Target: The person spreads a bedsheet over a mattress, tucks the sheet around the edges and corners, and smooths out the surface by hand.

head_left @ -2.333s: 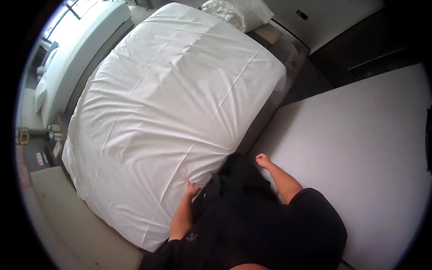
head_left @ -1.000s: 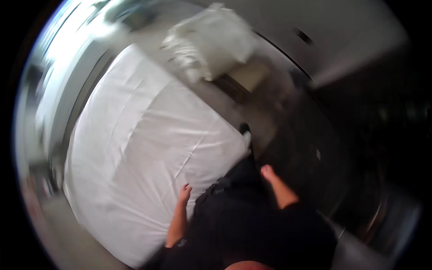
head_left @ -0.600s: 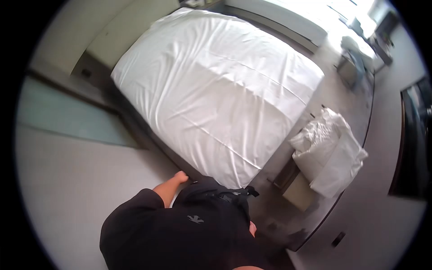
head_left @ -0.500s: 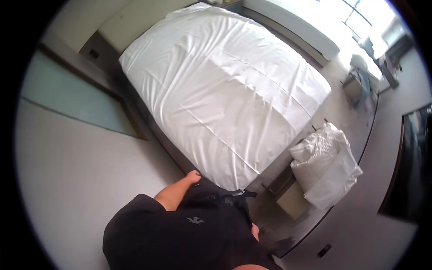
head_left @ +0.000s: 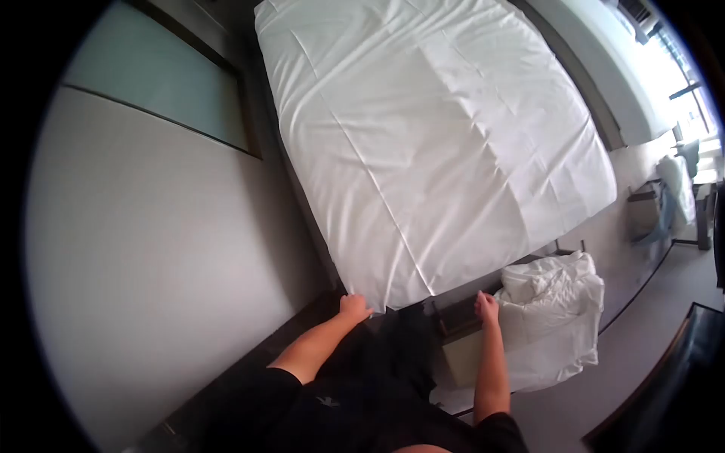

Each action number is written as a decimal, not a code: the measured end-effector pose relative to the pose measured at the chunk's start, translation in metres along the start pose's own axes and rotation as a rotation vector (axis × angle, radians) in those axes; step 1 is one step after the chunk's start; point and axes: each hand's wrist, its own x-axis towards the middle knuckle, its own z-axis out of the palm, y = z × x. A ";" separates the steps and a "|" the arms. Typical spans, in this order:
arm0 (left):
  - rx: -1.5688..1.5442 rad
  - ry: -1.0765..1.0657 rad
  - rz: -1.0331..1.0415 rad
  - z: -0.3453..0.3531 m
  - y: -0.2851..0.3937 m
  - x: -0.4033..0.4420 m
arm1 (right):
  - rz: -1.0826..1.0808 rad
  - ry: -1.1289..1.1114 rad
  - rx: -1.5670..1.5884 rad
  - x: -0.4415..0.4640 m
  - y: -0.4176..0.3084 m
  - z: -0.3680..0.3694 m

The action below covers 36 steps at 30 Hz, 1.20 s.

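**White sheet (head_left: pixel 408 166) touched at its near corner by the left hand (head_left: pixel 355 307)**

At the bottom of the frame, a black shirt (head_left: pixel 327 402) is seen from above. The left hand is bent over the sheet's corner, low and just left of centre; whether cloth is pinched cannot be told. The right hand (head_left: pixel 487 306) is held narrow, fingers curled, right of centre; contact with the crumpled white bedding (head_left: pixel 555 325) beside it cannot be judged. A beige panel (head_left: pixel 462 358) is partly covered by that bedding. Most of the upper centre is filled by the sheet, spread with creases across the bed (head_left: pixel 303 211). At upper left, a glass panel (head_left: pixel 158 75) is framed; at upper right, a second bed (head_left: pixel 604 60) is placed near a bright window (head_left: pixel 683 83).
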 end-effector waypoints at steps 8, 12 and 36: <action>0.228 0.325 -0.106 0.087 0.019 0.038 | -0.437 0.016 -0.321 0.072 0.012 0.070; 0.180 0.363 -0.034 0.084 0.016 0.032 | -0.178 0.235 -0.499 0.045 -0.030 0.081; -0.119 0.372 -0.186 0.085 0.047 0.020 | -0.598 0.357 -0.369 0.043 0.007 0.042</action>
